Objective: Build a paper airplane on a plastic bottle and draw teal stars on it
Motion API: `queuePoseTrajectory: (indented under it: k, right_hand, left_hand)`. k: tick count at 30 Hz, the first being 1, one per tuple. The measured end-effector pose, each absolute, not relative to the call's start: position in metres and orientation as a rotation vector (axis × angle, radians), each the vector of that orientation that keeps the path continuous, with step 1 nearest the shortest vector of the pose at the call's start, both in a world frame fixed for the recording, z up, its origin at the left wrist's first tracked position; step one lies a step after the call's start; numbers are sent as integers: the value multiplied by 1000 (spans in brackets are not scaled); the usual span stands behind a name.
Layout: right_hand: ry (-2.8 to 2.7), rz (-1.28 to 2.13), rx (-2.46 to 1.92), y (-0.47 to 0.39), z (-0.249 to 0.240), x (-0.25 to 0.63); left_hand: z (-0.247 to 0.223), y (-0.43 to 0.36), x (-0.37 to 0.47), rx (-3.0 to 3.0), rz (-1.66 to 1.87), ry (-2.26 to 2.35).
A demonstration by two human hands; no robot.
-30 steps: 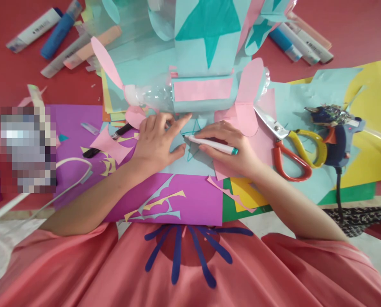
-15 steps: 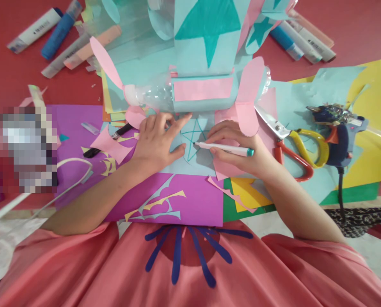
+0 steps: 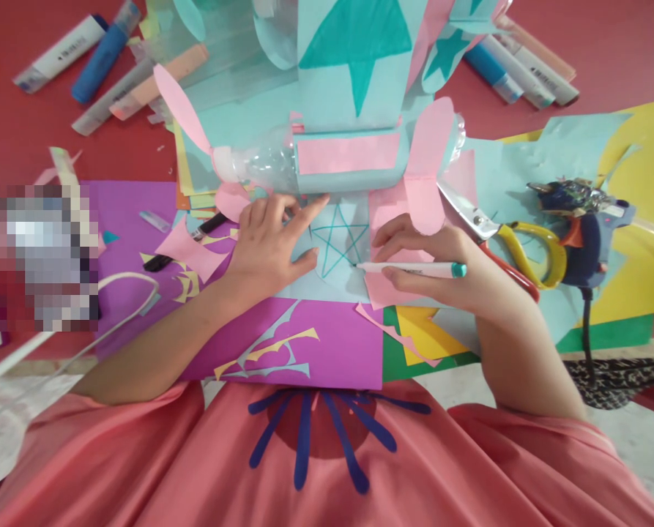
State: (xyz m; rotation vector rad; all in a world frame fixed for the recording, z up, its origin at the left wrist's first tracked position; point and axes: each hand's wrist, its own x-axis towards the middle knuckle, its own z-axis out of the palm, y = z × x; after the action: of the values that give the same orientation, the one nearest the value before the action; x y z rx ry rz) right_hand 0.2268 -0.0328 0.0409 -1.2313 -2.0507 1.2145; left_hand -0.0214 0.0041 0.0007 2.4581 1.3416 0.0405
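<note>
A teal-ended white marker pen (image 3: 420, 270) is gripped in my right hand (image 3: 436, 252), its tip at the lower right point of a star outline. That teal star (image 3: 337, 245) is drawn on a light blue sheet of paper (image 3: 332, 287). My left hand (image 3: 275, 241) rests on the sheet's left side with thumb and index finger spread, holding nothing. Just beyond my hands lies a clear plastic bottle (image 3: 264, 165) wrapped in light blue and pink paper. Pink paper blades (image 3: 184, 110) are fixed at its cap, and a pink paper piece (image 3: 430, 165) stands at its base end.
Scissors (image 3: 532, 252) with yellow and red handles and a blue glue gun (image 3: 584, 249) lie to the right. Several markers (image 3: 107, 55) are at the back left, more (image 3: 524, 69) at the back right. Paper scraps (image 3: 272, 344) litter the purple sheet (image 3: 348, 344).
My right hand has moved right and slightly down with the marker, and the star's line now reaches its lower right point. My left hand stays in place.
</note>
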Motion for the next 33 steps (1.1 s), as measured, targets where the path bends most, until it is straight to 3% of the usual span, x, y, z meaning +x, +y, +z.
queuePoseTrajectory:
  k: [21, 33]
  right_hand:
    - [-1993, 1385, -1258, -33, 48, 235]
    - [-1619, 1138, -1244, -24, 12, 215]
  left_hand:
    - [0, 5, -20, 2419, 48, 1376]
    - [3, 5, -20, 2463, 18, 1353]
